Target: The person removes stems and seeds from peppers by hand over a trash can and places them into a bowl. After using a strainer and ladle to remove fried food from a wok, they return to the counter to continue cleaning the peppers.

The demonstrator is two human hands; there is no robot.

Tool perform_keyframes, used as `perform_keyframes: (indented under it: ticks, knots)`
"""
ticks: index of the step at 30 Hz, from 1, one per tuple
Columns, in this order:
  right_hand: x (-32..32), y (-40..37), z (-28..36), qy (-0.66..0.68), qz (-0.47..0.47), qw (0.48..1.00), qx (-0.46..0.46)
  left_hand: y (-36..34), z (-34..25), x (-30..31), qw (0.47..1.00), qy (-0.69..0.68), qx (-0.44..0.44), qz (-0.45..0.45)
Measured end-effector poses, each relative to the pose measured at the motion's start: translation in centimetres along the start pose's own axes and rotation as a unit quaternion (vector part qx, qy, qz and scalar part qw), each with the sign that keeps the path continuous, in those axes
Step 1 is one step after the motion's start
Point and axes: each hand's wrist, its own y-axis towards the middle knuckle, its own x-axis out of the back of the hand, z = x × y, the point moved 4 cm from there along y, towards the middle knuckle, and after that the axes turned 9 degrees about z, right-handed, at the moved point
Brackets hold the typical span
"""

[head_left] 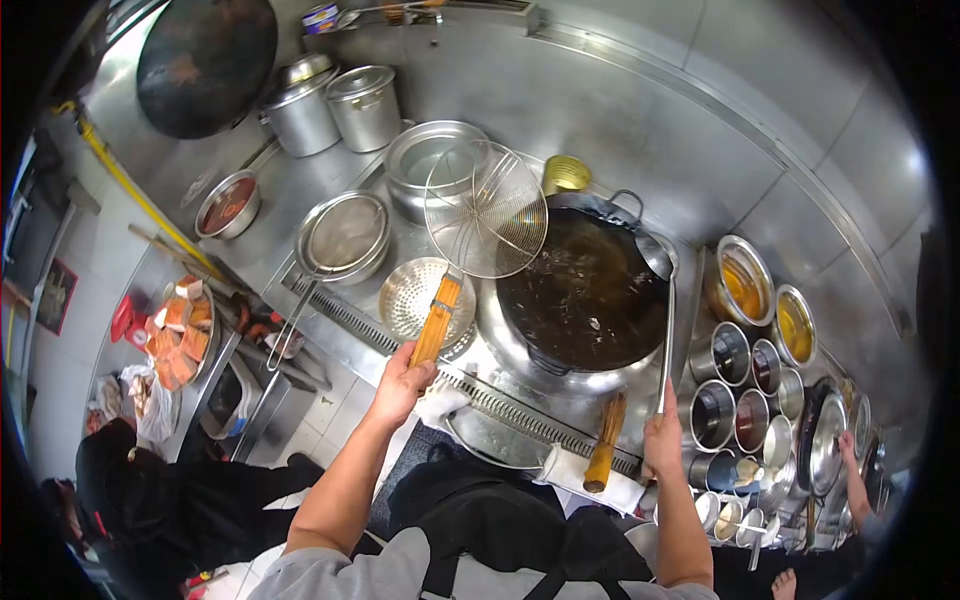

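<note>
Over the bench [283,188], behind its front edge, your left hand [405,380] grips the probably light, stiff skimmer [486,208] by its wooden handle, the surest hold, and your right hand [662,445] the ladle [670,318], likely slicker, by its shaft's end.

A wok [517,325], lidded pots [362,108] and steel containers [704,360] mark a commercial kitchen.

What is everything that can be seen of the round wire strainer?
The round silvery wire strainer has a thin rim, radiating ribs and a long brown wooden handle. The person's left grip holds the handle's near end. Its seemingly empty mesh overlaps, in view, a round silvery metal pot and a round black metal wok; contact is unclear.
</note>
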Motion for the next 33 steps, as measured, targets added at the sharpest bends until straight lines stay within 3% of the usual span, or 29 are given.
perform_keyframes:
  ticks: [3,4,7,8,10,12,13,14,16,19,24,31,33]
  knots:
    - [-1.3,0.2,1.8,0.243,0.096,0.959,-0.108,-1.2,0.6,4.6,0.999,-0.038,-0.026,-0.02]
    - [-1.1,0.3,3.6,0.24,0.096,0.96,-0.106,-1.5,0.3,6.4,0.998,-0.054,-0.035,-0.027]
    - [-1.1,0.0,9.1,0.517,0.115,0.831,-0.173,-2.1,-0.1,13.9,0.997,-0.049,-0.025,-0.053]
    - [-1.5,0.3,9.8,0.514,0.114,0.833,-0.172,-2.1,-0.4,16.6,0.997,-0.048,-0.033,-0.057]
    - [-2.0,0.9,11.4,0.758,0.111,0.626,-0.147,-2.1,-1.1,21.9,0.997,-0.011,-0.013,-0.076]
    - [-2.9,1.2,13.5,0.772,0.085,0.611,-0.154,-1.6,-0.7,27.4,0.997,-0.003,-0.015,-0.072]
    - [-3.4,1.3,14.9,0.818,0.095,0.551,-0.139,-1.3,-0.1,30.5,0.994,0.047,-0.008,-0.097]
    - [-3.4,1.0,15.9,0.859,0.092,0.49,-0.117,-1.4,-1.0,31.7,0.996,-0.003,-0.008,-0.084]
    - [-3.7,0.2,18.9,0.89,0.052,0.442,-0.102,-0.9,-2.1,34.3,0.999,-0.015,0.026,-0.041]
    - [-4.9,0.1,21.4,0.898,0.068,0.432,-0.053,0.8,1.9,40.3,0.998,-0.038,0.051,-0.021]
    - [-5.2,0.5,26.1,0.886,0.024,0.457,-0.077,1.4,3.4,41.6,0.994,-0.07,0.084,0.02]
    - [-6.6,1.9,33.8,0.831,0.078,0.532,-0.141,2.3,5.0,42.3,0.989,-0.101,0.095,0.052]
    - [-7.5,2.3,36.1,0.829,0.101,0.531,-0.143,2.5,5.0,42.9,0.989,-0.1,0.101,0.051]
